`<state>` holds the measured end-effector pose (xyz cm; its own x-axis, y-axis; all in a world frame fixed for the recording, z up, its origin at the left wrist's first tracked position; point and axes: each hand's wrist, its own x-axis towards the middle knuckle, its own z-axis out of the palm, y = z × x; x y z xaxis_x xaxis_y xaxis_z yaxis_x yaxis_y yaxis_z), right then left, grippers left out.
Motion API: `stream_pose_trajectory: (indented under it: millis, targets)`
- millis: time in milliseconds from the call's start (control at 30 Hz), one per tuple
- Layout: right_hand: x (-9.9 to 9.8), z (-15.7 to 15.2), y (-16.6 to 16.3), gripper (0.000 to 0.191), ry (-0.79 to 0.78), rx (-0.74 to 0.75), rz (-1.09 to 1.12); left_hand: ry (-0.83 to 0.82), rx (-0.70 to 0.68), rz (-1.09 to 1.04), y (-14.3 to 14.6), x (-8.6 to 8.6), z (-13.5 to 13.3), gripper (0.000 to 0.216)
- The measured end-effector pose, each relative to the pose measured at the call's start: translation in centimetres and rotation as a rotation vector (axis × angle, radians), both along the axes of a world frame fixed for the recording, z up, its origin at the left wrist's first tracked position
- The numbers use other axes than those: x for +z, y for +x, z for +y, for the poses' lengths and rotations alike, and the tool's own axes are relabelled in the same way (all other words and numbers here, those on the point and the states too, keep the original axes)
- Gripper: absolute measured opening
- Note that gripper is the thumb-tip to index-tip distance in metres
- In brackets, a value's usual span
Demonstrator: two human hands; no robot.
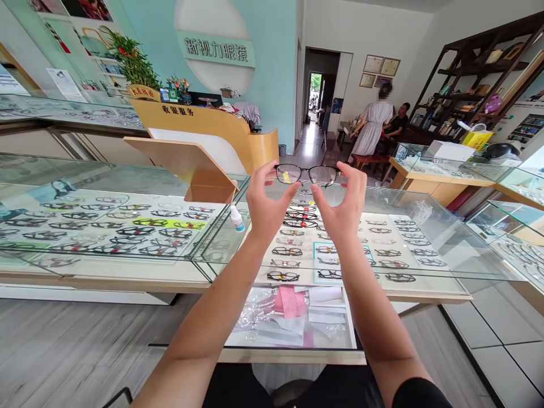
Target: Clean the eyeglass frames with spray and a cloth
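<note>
I hold a pair of black-framed glasses (306, 174) up at arm's length, lenses level. My left hand (267, 205) pinches the left end of the frame between thumb and fingers. My right hand (343, 207) grips the right end the same way. Below both hands lies a glass display counter (429, 226) with several rows of spectacle frames under its top.
A small white dropper bottle (237, 219) stands on the counter left of my hands. A wooden reception desk (204, 127) with a plant is behind. Two people (376, 127) are by a table at the back right. More glass cases (510, 187) line the right side.
</note>
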<state>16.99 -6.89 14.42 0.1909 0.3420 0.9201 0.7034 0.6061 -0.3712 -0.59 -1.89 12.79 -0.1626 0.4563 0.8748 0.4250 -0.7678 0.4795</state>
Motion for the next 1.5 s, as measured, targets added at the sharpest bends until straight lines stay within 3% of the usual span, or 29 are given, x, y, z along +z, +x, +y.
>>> stream_pose_trajectory:
  millis: [133, 233, 400, 900, 1133, 1267, 1367, 1500]
  targets:
    - [-3.3, -0.3, -0.2, 0.045, -0.042, 0.124, 0.184, 0.112, 0.088, -0.026, -0.9, -3.6, -0.1, 0.073]
    - [-6.7, -0.6, 0.0, 0.041, -0.234, 0.245, 0.296, 0.133, 0.144, 0.026, -1.5, -6.4, -1.1, 0.07]
    - [-10.1, -0.6, 0.5, 0.046, -0.369, 0.343, 0.386, 0.029, 0.146, 0.066, -1.4, -9.2, -2.0, 0.068]
    - [-9.9, -1.2, 0.1, 0.048, -0.423, 0.347, 0.284, -0.03, 0.032, 0.049, -1.1, -10.6, -1.6, 0.065]
    - [-9.8, -1.1, -0.6, 0.046, -0.463, 0.457, 0.479, -0.069, 0.018, 0.068, -0.9, -10.7, -1.7, 0.066]
    - [-9.1, -1.1, 0.5, 0.035, -0.465, 0.459, 0.502, -0.087, 0.043, 0.089, -0.9, -10.8, -1.6, 0.067]
    - [-8.4, -1.2, 2.1, 0.027, -0.391, 0.371, 0.372, -0.076, 0.024, 0.158, -0.9, -10.8, -1.5, 0.066]
    - [-7.9, -1.2, 3.1, 0.014, -0.4, 0.347, 0.027, -0.061, -0.025, 0.293, -0.7, -10.9, -1.8, 0.057]
